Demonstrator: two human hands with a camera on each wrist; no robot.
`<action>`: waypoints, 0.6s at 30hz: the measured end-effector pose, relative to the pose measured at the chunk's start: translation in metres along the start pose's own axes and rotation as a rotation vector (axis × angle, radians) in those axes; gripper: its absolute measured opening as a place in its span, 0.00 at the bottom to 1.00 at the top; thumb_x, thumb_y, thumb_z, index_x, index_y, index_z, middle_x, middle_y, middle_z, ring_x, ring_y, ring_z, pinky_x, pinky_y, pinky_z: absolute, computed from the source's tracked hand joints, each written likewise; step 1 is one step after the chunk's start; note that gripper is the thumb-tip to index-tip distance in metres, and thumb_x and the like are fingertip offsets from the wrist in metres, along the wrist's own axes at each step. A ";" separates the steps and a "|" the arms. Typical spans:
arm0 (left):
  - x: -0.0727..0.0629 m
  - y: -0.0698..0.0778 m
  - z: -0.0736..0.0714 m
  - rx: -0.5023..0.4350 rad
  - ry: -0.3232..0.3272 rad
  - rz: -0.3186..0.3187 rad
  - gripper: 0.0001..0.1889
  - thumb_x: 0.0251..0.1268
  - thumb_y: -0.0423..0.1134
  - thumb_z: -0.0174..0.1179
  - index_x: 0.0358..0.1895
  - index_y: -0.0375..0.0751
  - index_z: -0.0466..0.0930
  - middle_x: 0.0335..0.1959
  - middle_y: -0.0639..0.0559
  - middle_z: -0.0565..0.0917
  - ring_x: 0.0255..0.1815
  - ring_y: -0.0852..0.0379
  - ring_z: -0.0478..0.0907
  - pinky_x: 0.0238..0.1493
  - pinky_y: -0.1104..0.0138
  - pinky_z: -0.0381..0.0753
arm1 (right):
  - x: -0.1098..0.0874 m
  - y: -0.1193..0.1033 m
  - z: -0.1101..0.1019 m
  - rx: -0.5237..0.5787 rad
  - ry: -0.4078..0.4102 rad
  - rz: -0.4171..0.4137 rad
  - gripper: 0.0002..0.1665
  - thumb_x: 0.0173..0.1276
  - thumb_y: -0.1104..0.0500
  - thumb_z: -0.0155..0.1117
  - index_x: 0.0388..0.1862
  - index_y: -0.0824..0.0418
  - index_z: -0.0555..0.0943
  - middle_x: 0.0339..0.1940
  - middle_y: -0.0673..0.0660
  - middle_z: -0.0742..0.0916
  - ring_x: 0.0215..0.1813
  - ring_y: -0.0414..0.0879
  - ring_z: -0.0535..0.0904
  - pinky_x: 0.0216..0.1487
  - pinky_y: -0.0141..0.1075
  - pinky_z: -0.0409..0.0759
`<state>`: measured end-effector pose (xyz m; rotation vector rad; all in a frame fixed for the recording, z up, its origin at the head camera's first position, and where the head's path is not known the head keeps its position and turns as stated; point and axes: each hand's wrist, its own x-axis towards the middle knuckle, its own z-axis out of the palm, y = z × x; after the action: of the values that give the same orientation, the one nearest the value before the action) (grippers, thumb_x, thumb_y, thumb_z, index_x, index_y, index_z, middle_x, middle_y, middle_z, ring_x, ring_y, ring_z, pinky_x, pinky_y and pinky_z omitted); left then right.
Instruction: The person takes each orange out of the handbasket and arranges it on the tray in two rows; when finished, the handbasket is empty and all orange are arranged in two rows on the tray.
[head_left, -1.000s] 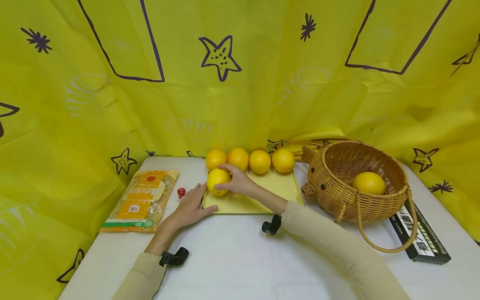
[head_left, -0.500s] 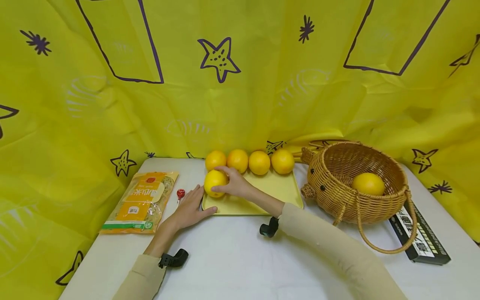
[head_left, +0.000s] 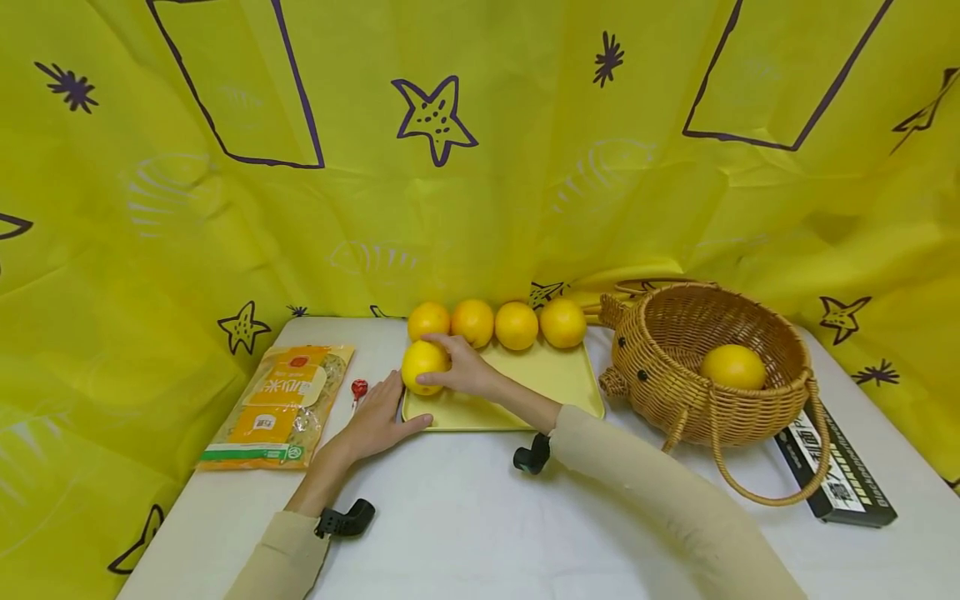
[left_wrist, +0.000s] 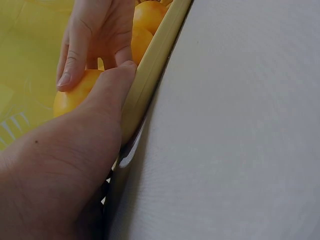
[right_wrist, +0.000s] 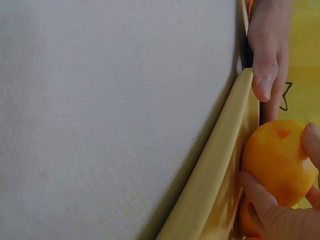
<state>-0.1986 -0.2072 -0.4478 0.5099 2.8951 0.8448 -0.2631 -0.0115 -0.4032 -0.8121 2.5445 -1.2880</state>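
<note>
My right hand [head_left: 467, 367] grips an orange [head_left: 420, 368] between thumb and fingers at the left end of a pale yellow tray [head_left: 536, 392]. The right wrist view shows this orange [right_wrist: 274, 160] low beside the tray's wall. Along the tray's left edge lies my left hand [head_left: 377, 423], fingers straight and thumb stretched over the near-left corner. In the left wrist view the left hand [left_wrist: 75, 155] partly hides the held orange [left_wrist: 67, 102]. Several more oranges [head_left: 517, 326] stand in a row at the tray's back.
A wicker animal-shaped basket [head_left: 761, 421] with one orange [head_left: 733, 367] inside stands on the right. Under its edge pokes a black box [head_left: 855, 492]. To the left lie an orange food packet [head_left: 273, 408] and a red lollipop [head_left: 360, 387]. Yellow printed cloth [head_left: 480, 217] hangs behind.
My right hand has moved the orange slightly left, toward the tray's left edge and the left hand's fingers. The left hand has stayed in place on the tray's edge.
</note>
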 end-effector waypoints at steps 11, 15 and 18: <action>0.001 0.000 0.001 0.006 0.009 0.008 0.54 0.63 0.62 0.58 0.77 0.31 0.40 0.78 0.32 0.47 0.79 0.35 0.46 0.77 0.40 0.45 | -0.005 -0.002 -0.002 -0.008 -0.046 -0.027 0.42 0.66 0.55 0.66 0.75 0.61 0.61 0.66 0.65 0.77 0.60 0.52 0.73 0.69 0.47 0.70; 0.000 0.000 0.001 0.002 0.001 -0.001 0.54 0.63 0.63 0.58 0.77 0.31 0.39 0.78 0.31 0.46 0.79 0.35 0.45 0.77 0.41 0.44 | -0.007 -0.003 -0.002 -0.012 -0.058 -0.019 0.41 0.68 0.54 0.64 0.76 0.60 0.59 0.63 0.64 0.80 0.56 0.50 0.73 0.66 0.45 0.71; 0.000 0.001 0.000 0.005 0.007 0.008 0.54 0.63 0.62 0.58 0.77 0.30 0.40 0.78 0.30 0.46 0.79 0.34 0.45 0.77 0.40 0.45 | -0.008 -0.003 -0.001 -0.002 -0.050 -0.026 0.41 0.68 0.55 0.64 0.76 0.61 0.59 0.61 0.64 0.81 0.54 0.51 0.73 0.64 0.44 0.72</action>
<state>-0.1981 -0.2067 -0.4474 0.5203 2.9044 0.8430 -0.2553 -0.0079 -0.4013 -0.8692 2.5045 -1.2568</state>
